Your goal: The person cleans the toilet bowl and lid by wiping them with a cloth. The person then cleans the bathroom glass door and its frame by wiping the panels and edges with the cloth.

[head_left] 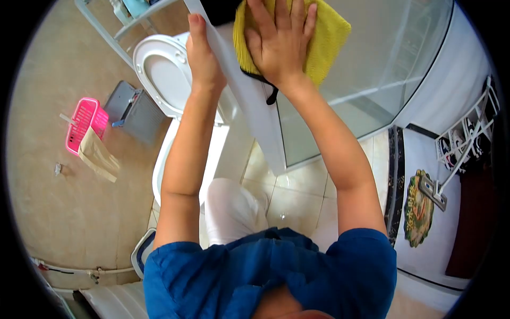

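Note:
My right hand [281,45] lies flat with spread fingers on a yellow cloth [326,32]. It presses the cloth against the upper part of a white panel [260,117] beside a glass shower screen [356,69]. A dark edging strip hangs from the cloth's lower corner. At the panel's left edge is my left hand [204,61], its thumb pointing up along the near side. The other fingers of that hand are hidden behind the panel, which it appears to grip.
A white toilet [164,77] with raised lid stands left of the panel. A pink basket [85,119] and a grey bin [141,114] are mounted on the left wall. Shelving [103,32] is at upper left. A shoe rack [467,135] and a mat [418,210] are at right.

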{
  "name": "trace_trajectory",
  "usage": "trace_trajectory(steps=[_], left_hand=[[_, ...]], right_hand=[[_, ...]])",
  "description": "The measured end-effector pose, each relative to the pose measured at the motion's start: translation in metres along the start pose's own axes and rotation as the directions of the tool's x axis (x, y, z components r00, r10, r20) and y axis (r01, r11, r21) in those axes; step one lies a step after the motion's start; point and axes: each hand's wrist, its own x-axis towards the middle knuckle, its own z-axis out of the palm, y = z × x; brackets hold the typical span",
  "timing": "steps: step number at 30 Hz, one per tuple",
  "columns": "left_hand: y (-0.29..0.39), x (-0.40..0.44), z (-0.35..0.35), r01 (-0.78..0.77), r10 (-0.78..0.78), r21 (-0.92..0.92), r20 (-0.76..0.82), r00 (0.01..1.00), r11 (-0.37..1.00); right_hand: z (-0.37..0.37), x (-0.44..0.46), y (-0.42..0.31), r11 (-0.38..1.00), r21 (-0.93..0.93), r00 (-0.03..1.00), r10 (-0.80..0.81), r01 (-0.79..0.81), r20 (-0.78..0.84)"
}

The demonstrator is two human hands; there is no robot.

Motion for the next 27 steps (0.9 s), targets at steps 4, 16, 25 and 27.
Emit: trace_trajectory(steps=[4,16,25,27], left_hand=[[-0.017,0.013,-0.012,-0.076,0.076,-0.035,-0.016,0.997,0.996],[-0.029,0.029,-0.023,-0.15,0.15,0.033,0.001,0.989,0.988],[-0.029,0.023,-0.02,-0.176,0.189,0.171,-0.067,0.98,0.969],[-0.026,0.018,-0.012,-0.195,0.205,0.186,-0.038,0.978,0.963]], right_hand=[[0.028,-0.129,0.005,0.993,0.114,0.994,0.006,-0.019,0.111],[0.03,-0.293,0.106,0.878,-0.145,0.859,-0.392,0.456,0.329],[0.028,-0.317,0.198,0.494,-0.045,0.49,0.841,-0.868,-0.227],[0.052,-0.373,0.201,0.327,0.055,0.299,0.91,-0.943,-0.288]])
